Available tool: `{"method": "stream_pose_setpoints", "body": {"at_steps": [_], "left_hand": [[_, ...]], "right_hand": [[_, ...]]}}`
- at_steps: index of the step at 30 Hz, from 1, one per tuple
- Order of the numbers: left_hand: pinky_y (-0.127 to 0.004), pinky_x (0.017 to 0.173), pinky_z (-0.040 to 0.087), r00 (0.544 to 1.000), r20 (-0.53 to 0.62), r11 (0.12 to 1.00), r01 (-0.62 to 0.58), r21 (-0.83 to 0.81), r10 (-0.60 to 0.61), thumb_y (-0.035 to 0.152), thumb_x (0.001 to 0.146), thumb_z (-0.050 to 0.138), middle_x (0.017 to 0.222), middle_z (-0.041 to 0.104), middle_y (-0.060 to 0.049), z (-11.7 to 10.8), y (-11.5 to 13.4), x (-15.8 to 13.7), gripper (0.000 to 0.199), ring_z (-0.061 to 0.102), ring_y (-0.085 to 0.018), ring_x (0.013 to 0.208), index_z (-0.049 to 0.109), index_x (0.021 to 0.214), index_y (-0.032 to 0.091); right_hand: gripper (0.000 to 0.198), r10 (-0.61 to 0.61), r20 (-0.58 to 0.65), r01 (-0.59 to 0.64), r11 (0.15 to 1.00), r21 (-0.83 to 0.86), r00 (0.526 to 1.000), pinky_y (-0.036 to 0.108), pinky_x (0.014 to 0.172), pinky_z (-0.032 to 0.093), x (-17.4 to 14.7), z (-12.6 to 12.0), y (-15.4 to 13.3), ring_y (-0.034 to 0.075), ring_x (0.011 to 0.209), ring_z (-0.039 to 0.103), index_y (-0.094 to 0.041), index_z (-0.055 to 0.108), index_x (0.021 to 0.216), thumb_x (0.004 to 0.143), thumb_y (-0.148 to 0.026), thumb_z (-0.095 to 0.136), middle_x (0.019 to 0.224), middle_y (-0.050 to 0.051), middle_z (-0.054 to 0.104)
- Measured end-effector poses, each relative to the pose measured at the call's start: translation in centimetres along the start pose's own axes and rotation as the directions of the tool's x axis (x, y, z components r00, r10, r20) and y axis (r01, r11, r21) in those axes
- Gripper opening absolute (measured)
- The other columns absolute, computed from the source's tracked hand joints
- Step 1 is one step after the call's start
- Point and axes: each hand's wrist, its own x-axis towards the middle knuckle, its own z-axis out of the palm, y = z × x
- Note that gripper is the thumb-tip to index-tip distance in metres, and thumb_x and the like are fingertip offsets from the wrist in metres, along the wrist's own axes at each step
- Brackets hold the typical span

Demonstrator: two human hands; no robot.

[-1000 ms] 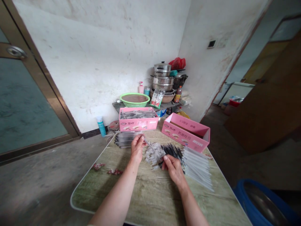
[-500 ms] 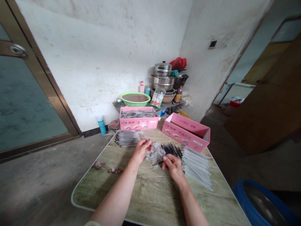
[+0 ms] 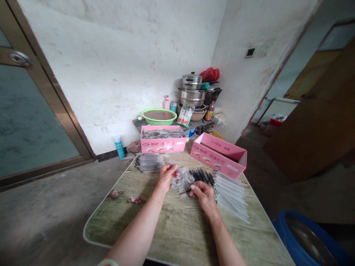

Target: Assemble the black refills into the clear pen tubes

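Note:
Over the middle of the table, my left hand (image 3: 167, 176) is closed in a pinch, with a pale piece at its fingertips too small to name. My right hand (image 3: 204, 194) also pinches, its thumb and finger pressed together around something thin with a dark end. Between the two hands lies a heap of small translucent caps (image 3: 183, 179). Dark slender sticks like pen refills (image 3: 202, 176) lie just beyond my right hand. To its right spreads a bundle of long translucent tubes (image 3: 231, 195). A row of capped, pen-like sticks (image 3: 151, 162) lies left of my left hand.
A pink box (image 3: 163, 145) filled with similar sticks stands at the table's back edge. Another pink box (image 3: 219, 157) stands at the back right, its inside partly hidden. Behind are a green basin (image 3: 159, 121) and stacked pots (image 3: 192, 94). A blue tub (image 3: 288, 232) stands right of the table.

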Motion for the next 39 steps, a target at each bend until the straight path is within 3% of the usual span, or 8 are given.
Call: {"method": "stream_pose_setpoints", "body": {"at_steps": [5,9,14,18,24,28,35,39], "left_hand": [[-0.020,0.044,0.043,1.000,0.002,1.000,-0.006,-0.014,0.006,0.044,0.051,0.088,0.059,0.062,0.000,-0.08,0.03,0.06,0.044,0.055,-0.009,0.046,0.064,0.068,0.012],[-0.021,0.043,0.043,1.000,0.012,1.000,0.004,0.010,-0.004,0.045,0.050,0.088,0.056,0.061,0.000,-0.07,0.12,-0.03,0.044,0.054,-0.009,0.045,0.064,0.066,0.012],[-0.021,0.043,0.043,1.000,0.006,1.000,0.005,0.014,-0.005,0.044,0.051,0.088,0.055,0.060,0.000,-0.13,-0.02,0.08,0.043,0.054,-0.009,0.045,0.064,0.065,0.012],[-0.020,0.043,0.043,1.000,0.006,1.000,-0.002,0.007,0.002,0.045,0.052,0.088,0.053,0.059,0.001,-0.26,-0.19,0.26,0.043,0.054,-0.010,0.045,0.064,0.065,0.012],[-0.020,0.045,0.044,1.000,0.017,1.000,-0.014,-0.007,0.014,0.044,0.055,0.087,0.058,0.061,0.000,-0.48,-0.41,0.33,0.041,0.055,-0.009,0.046,0.065,0.068,0.012],[-0.020,0.044,0.043,1.000,0.018,1.000,-0.013,0.010,0.013,0.043,0.054,0.087,0.056,0.060,0.000,-0.46,-0.48,0.29,0.040,0.055,-0.009,0.046,0.065,0.066,0.012],[-0.020,0.044,0.044,0.999,0.028,1.000,-0.020,0.023,0.020,0.044,0.055,0.087,0.057,0.061,0.000,-0.51,-0.56,0.29,0.040,0.054,-0.009,0.046,0.066,0.066,0.012],[-0.021,0.046,0.045,1.000,0.017,1.000,-0.024,0.011,0.024,0.044,0.055,0.087,0.060,0.063,-0.001,-0.66,-0.40,0.33,0.041,0.055,-0.009,0.047,0.066,0.068,0.012]], "right_hand": [[0.049,0.025,0.056,-0.026,1.000,0.017,0.998,0.025,0.053,0.041,0.04,0.14,0.13,0.015,0.049,0.054,-0.018,0.067,0.079,0.093,-0.060,0.045,0.055,0.002,0.065],[0.046,0.021,0.060,-0.023,1.000,0.019,0.998,0.025,0.052,0.039,0.03,0.20,0.00,0.014,0.047,0.051,-0.018,0.067,0.077,0.092,-0.057,0.049,0.053,0.001,0.063],[0.043,-0.007,0.022,0.007,1.000,-0.007,1.000,0.025,0.053,0.037,0.15,0.26,0.04,0.013,0.051,0.050,-0.018,0.063,0.060,0.088,-0.050,0.059,0.055,0.002,0.062],[0.034,0.027,-0.037,-0.025,0.999,0.039,0.999,0.025,0.053,0.038,0.28,0.29,0.11,0.015,0.054,0.052,-0.018,0.064,0.069,0.082,-0.049,0.067,0.060,0.002,0.066],[0.049,-0.001,0.049,0.002,1.000,-0.021,0.999,0.025,0.055,0.040,0.06,0.07,-0.32,0.014,0.052,0.053,-0.018,0.064,0.065,0.093,-0.055,0.048,0.056,0.002,0.064],[0.046,-0.012,0.033,0.013,0.999,-0.041,0.999,0.025,0.055,0.037,0.08,0.11,-0.29,0.014,0.051,0.050,-0.018,0.061,0.060,0.090,-0.052,0.055,0.054,0.001,0.062],[0.033,0.037,-0.014,-0.036,0.998,0.044,0.999,0.025,0.053,0.036,0.31,0.37,-0.19,0.014,0.050,0.049,-0.018,0.062,0.072,0.080,-0.050,0.069,0.054,-0.001,0.061],[0.043,0.020,0.037,-0.019,1.000,-0.010,0.999,0.026,0.055,0.039,0.13,0.23,-0.41,0.015,0.051,0.052,-0.019,0.063,0.067,0.089,-0.055,0.055,0.054,0.001,0.062]]}}
